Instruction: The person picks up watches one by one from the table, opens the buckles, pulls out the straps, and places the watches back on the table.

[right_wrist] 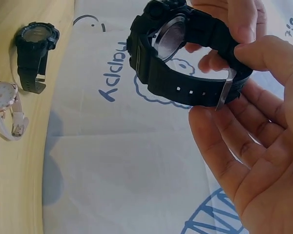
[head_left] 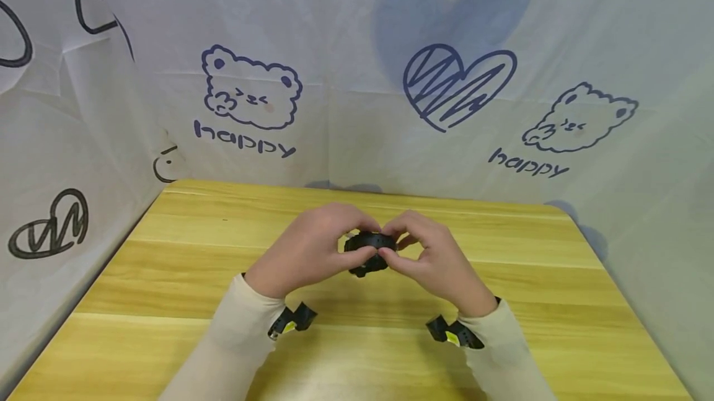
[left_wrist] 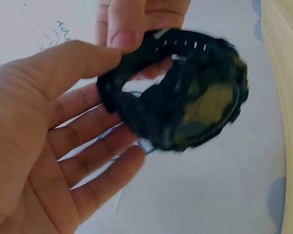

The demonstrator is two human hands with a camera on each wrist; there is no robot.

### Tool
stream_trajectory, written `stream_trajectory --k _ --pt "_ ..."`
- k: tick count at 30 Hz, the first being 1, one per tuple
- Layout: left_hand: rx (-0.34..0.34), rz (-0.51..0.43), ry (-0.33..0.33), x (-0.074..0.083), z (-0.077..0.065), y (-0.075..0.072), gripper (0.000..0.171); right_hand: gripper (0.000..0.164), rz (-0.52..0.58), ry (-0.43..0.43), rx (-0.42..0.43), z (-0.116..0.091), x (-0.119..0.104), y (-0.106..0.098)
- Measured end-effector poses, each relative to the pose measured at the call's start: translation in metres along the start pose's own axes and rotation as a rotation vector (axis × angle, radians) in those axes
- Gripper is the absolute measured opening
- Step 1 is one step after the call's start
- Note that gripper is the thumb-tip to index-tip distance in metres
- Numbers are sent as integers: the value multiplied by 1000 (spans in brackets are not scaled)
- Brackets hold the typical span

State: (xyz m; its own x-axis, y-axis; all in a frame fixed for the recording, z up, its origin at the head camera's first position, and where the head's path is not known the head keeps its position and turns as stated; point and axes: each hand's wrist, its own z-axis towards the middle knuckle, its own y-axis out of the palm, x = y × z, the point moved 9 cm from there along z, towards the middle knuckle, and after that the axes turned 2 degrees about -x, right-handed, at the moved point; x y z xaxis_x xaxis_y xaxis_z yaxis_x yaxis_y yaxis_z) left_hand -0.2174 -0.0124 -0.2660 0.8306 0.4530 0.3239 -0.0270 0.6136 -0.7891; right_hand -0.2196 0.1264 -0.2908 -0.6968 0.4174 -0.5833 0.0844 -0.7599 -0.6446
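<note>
A black wristwatch [head_left: 365, 241] is held up over the table between both hands, its strap closed into a loop. My left hand [head_left: 315, 249] pinches the strap between thumb and fingers from the left. From the right, my right hand [head_left: 435, 258] grips the strap beside it, thumbs close together. The left wrist view shows the squarish display of the watch [left_wrist: 207, 107], blurred. In the right wrist view the metal buckle [right_wrist: 226, 90] lies across the strap near the right fingers, and the round metal case back [right_wrist: 170, 38] faces the inside of the loop.
Another black watch [right_wrist: 36, 36] and a pale watch with a white dial [right_wrist: 4, 95] lie on the wooden table [head_left: 184, 252]; the head view does not show them. White sheets with drawings [head_left: 357, 128] hang behind the table and along its sides.
</note>
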Motion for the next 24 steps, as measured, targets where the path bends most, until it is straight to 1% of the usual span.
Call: stream_trajectory --k 3,11,19,24 --pt "15 -3 22 3 1 1 22 21 -5 -9 1 -1 -1 0" --pt "21 -23 11 3 1 0 23 19 -11 8 -5 -1 1 -2" --pt "33 -34 -30 -3 1 -4 33 20 -7 37 18 -2 2 -8" --pt "10 -50 -66 -9 1 -1 34 19 -9 55 3 -3 3 -7"
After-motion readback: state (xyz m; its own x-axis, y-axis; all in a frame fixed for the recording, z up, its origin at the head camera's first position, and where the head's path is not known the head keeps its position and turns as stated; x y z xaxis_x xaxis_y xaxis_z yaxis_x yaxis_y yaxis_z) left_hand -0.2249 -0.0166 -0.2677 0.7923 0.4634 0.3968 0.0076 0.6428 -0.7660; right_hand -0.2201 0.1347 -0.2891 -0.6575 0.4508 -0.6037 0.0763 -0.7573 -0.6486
